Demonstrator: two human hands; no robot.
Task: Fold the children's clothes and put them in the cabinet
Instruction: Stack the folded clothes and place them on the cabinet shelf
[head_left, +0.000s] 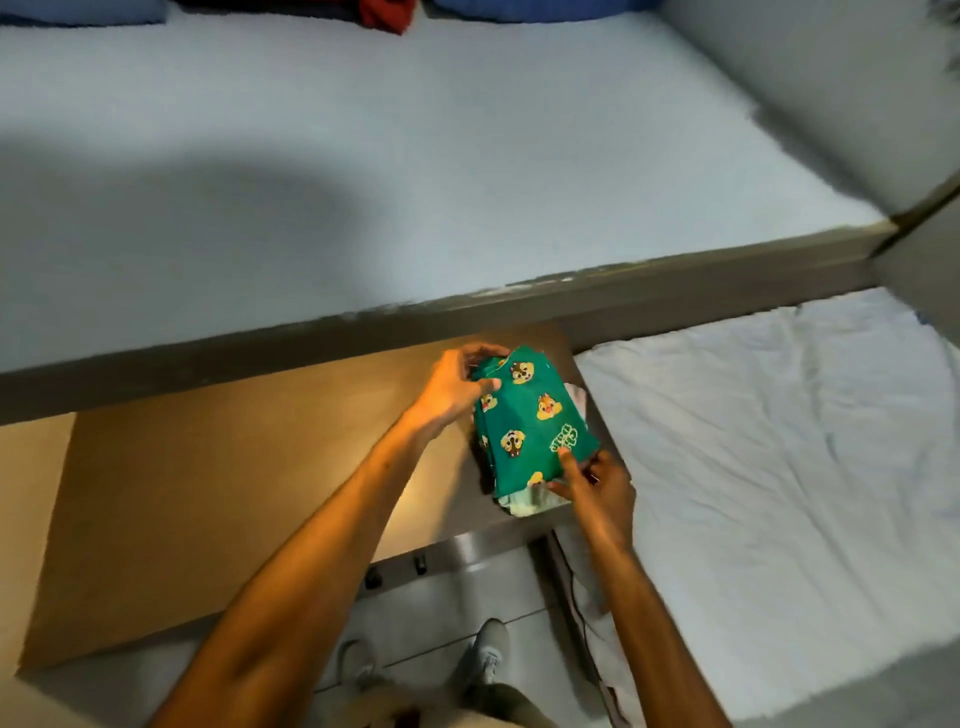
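i hold the folded green cartoon-print children's garment (535, 421) from both ends, my left hand (457, 387) pinching its far edge and my right hand (597, 486) gripping the near corner, so the stack under it stays square. it sits on the brown wooden cabinet shelf (234, 493), tight against the right edge, under the grey bed rail (675, 296). plenty of bare shelf lies open to the left; the white rumpled sheet (779, 441) lies right.
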